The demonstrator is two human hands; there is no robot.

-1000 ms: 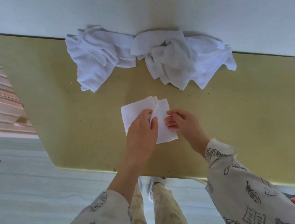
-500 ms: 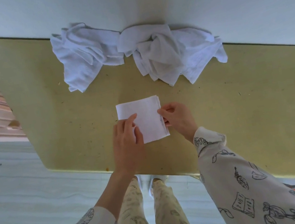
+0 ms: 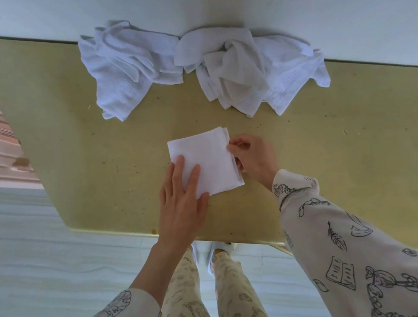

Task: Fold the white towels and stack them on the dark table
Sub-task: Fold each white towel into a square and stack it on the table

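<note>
- Head view: folded towel point(image 3: 207, 165) lies at frame centre on the bench point(image 3: 339, 153).
- Left hand point(image 3: 182, 204) fingers flat, pressing lower-left corner; maintain pressure.
- Right hand point(image 3: 255, 159) fingers pinch right edge; align layers squarely.
- Unfolded towels point(image 3: 187, 70) wait along the upper bench.

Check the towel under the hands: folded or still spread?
Folded. The towel lies as a small flat square with stacked layer edges along its right side, where the right hand pinches them; the left hand presses it flat.

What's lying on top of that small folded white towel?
The left hand rests flat on the small folded white towel; the right hand pinches its edge. Anything beneath it is covered.
</note>
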